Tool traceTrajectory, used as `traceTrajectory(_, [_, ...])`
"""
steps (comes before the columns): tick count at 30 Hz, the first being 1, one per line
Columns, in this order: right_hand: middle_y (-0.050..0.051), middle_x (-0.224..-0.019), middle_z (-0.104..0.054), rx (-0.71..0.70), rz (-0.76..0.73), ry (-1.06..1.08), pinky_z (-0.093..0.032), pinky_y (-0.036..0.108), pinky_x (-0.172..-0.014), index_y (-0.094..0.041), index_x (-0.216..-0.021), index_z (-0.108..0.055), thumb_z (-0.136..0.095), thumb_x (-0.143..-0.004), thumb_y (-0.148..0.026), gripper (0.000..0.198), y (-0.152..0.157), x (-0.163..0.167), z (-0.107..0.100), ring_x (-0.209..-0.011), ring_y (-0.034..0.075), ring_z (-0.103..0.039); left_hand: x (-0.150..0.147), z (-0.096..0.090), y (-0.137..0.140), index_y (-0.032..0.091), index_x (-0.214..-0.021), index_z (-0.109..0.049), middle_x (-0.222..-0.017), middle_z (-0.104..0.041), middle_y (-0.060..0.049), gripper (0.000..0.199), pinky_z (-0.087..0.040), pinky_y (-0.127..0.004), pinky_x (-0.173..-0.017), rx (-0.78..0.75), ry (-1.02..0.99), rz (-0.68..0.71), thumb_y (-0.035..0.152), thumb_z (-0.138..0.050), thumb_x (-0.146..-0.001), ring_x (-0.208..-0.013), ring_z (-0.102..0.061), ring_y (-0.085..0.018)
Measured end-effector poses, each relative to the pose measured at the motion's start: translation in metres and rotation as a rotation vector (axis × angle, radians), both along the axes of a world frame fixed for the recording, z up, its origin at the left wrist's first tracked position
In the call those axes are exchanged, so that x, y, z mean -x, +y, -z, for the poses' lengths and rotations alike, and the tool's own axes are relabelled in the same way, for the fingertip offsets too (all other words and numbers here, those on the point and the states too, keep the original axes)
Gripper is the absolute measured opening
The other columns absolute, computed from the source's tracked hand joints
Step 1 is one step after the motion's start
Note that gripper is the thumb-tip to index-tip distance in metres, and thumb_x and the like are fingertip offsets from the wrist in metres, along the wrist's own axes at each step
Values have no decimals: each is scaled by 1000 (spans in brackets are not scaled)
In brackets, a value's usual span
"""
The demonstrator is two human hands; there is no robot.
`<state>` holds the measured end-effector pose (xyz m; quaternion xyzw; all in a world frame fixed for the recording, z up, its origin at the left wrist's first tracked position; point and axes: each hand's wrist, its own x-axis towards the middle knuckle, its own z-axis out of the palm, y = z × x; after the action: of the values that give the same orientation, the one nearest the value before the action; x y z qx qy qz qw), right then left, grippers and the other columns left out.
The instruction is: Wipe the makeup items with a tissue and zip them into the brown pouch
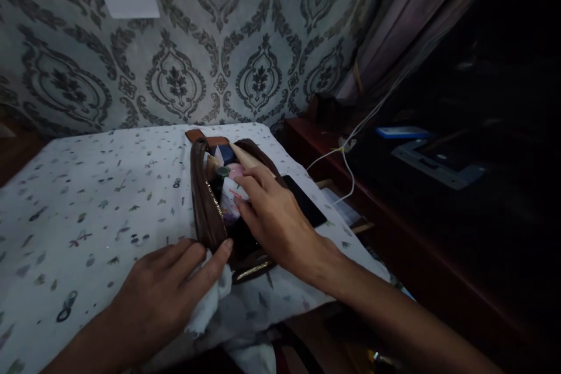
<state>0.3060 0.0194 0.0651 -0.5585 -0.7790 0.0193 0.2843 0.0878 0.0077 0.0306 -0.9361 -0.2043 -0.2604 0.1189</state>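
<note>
A brown zip bag (204,210) lies unzipped on the white patterned cover, its mouth full of small things. My right hand (280,222) reaches into it, thumb and fingers closed on a white packet with reddish print (231,196). Beside that packet are a pink round item (235,171), a small dark-capped item (223,172) and a dark blue item (225,153). At the bag's near left edge, my left hand (166,280) is closed around a bunched white cloth (210,298), its thumb against the zipped rim. The bag's dark inside is mostly hidden.
Beyond the bag lies a brown case (214,141); a flat black item (304,201) rests to its right. A white cable (355,134) hangs over the dark red ledge (315,137). A blue-edged item (403,132) sits farther right. Patterned wallpaper stands behind.
</note>
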Motion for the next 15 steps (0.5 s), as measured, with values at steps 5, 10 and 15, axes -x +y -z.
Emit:
traceTrajectory(5, [15,-124,-66,-143,-7,16,-59,39,-86,-15,-122,-63,-50,-97,-17,28,-5,-11,-6,-106,25,-69,2,1,-2,16,-141,-51,-85,-61,-4,52,-48,-25,-67,15,40,-22,3,-34,-94,-79,-61,-18])
traceTrajectory(10, [8,-95,-70,-299,160,-28,-52,32,-72,-18,-108,-69,-50,-99,-22,21,-3,-39,-22,-86,21,-67,7,5,-2,16,-147,-45,-86,-60,-4,67,-47,-26,-63,72,32,-14,-1,-35,-84,-76,-60,-19])
traceTrajectory(15, [9,-100,-69,-115,151,-362,-44,32,-68,-18,-108,-69,-67,-92,-29,20,2,-43,-25,-95,26,-60,11,4,-3,17,-148,-43,-84,-60,-3,74,-46,-25,-59,137,-11,-20,-2,-36,-77,-71,-59,-18])
